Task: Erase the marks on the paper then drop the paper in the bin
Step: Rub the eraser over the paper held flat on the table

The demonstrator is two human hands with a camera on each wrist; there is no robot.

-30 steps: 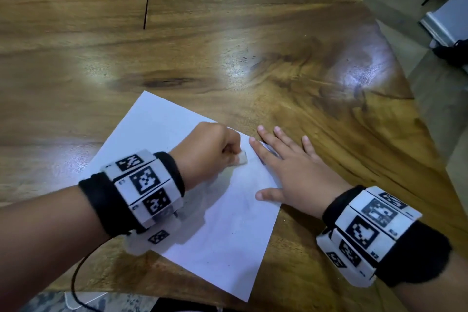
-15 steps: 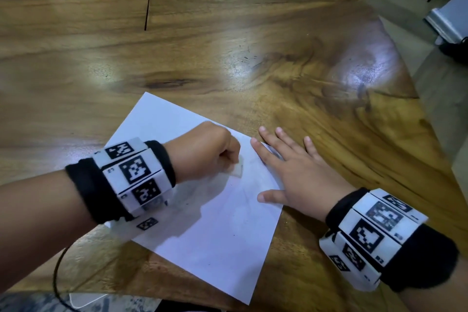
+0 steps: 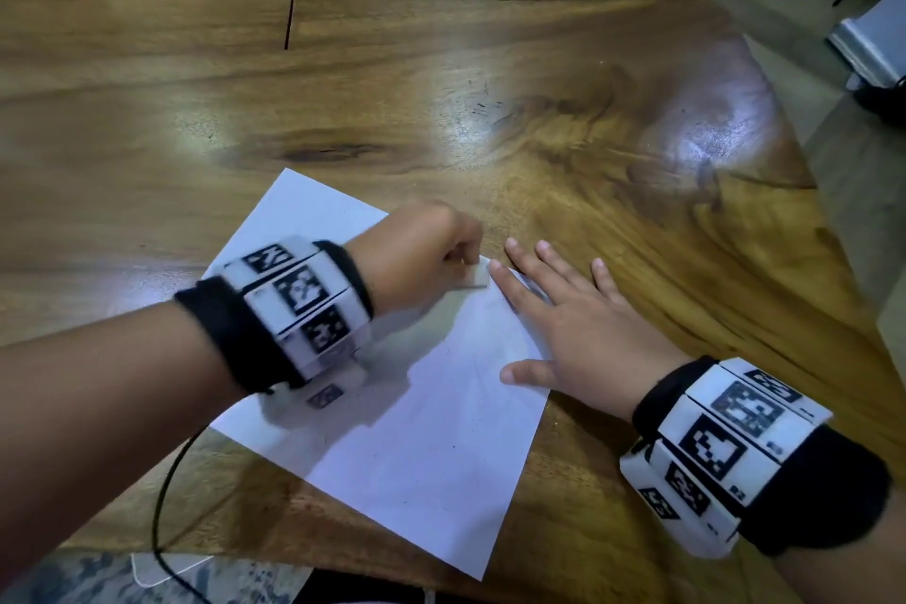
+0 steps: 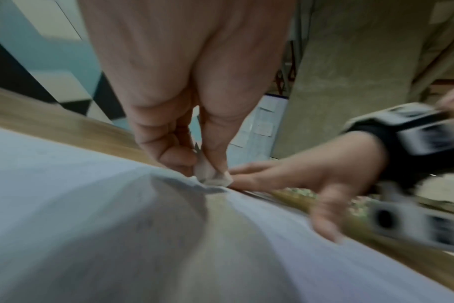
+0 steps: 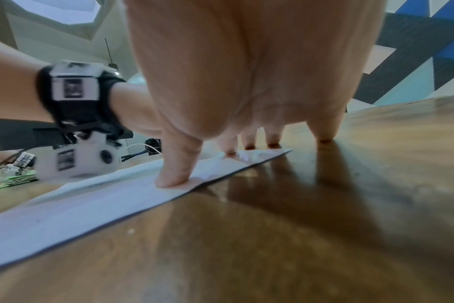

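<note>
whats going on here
A person is erasing on a white sheet of paper that lies on a wooden table. The left hand pinches a small white eraser against the sheet near its far edge, while the right hand lies flat, holding the paper down. No bin is in view.

Marks on paper (image 3: 416,446) too faint; eraser (image 3: 474,279) mostly hidden.

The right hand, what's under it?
Under the right hand: the paper's right edge, pinned by thumb and index finger; the other fingers lie on the table. Any marks beneath the palm are hidden.
</note>
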